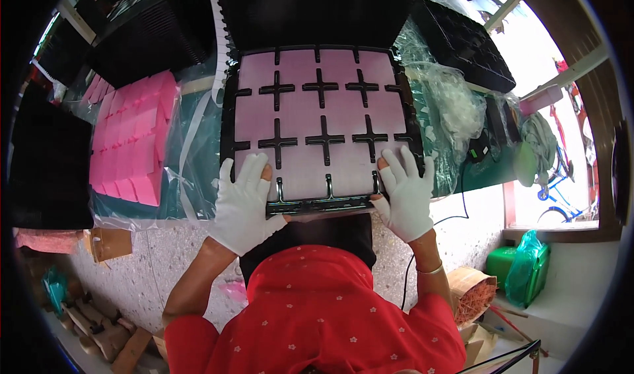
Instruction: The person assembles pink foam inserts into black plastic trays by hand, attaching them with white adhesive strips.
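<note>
A black plastic tray with raised cross-shaped dividers sits in front of me at the table's near edge. Flat pale pink pieces show between its dividers. I wear white gloves with some fingertips bare. My left hand lies on the tray's near left corner, fingers spread forward and thumb by the front rim. On the near right corner rests my right hand, its fingers likewise stretched out and apart. Neither hand holds a loose thing.
Black trays rise just behind the tray. Bright pink blocks stand in rows at left, near black crates. Crumpled clear plastic and a black tray lie at right. A green bin stands on the floor.
</note>
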`<state>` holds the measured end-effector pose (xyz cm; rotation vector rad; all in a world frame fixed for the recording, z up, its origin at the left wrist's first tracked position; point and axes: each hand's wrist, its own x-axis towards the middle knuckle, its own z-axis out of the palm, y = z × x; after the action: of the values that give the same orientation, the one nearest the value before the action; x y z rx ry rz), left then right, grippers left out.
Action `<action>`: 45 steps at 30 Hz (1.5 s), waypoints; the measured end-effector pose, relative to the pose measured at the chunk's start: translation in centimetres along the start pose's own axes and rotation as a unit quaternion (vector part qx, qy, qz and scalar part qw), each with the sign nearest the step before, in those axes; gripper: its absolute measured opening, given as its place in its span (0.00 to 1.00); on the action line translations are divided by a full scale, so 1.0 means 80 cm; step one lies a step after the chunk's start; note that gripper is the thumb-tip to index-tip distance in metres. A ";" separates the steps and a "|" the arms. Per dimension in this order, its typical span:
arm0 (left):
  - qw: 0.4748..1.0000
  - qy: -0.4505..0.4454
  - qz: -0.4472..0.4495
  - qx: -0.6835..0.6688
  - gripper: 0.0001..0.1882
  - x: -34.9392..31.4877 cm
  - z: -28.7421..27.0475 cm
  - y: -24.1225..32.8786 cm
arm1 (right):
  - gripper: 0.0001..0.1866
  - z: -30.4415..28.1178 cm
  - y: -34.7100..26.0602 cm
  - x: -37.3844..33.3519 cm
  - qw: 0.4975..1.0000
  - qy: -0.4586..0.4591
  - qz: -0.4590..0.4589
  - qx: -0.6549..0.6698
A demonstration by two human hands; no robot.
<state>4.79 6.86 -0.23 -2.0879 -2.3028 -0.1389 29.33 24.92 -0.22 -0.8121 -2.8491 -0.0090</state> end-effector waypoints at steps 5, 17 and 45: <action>0.998 -0.009 -0.047 0.050 0.45 -0.029 -0.001 -0.002 | 0.29 -0.004 0.015 -0.007 0.998 0.002 0.031 -0.050; 0.998 0.016 -0.058 -0.037 0.43 -0.026 -0.017 -0.010 | 0.26 -0.005 0.036 -0.010 0.998 0.007 0.028 -0.058; 0.990 0.025 -0.093 0.104 0.44 0.186 0.027 -0.120 | 0.29 0.047 0.081 0.228 0.992 0.025 -0.020 -0.119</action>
<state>-6.14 20.85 -1.63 -1.7532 -2.3627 0.0428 16.83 40.16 -1.08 -0.7843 -2.8510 -0.3746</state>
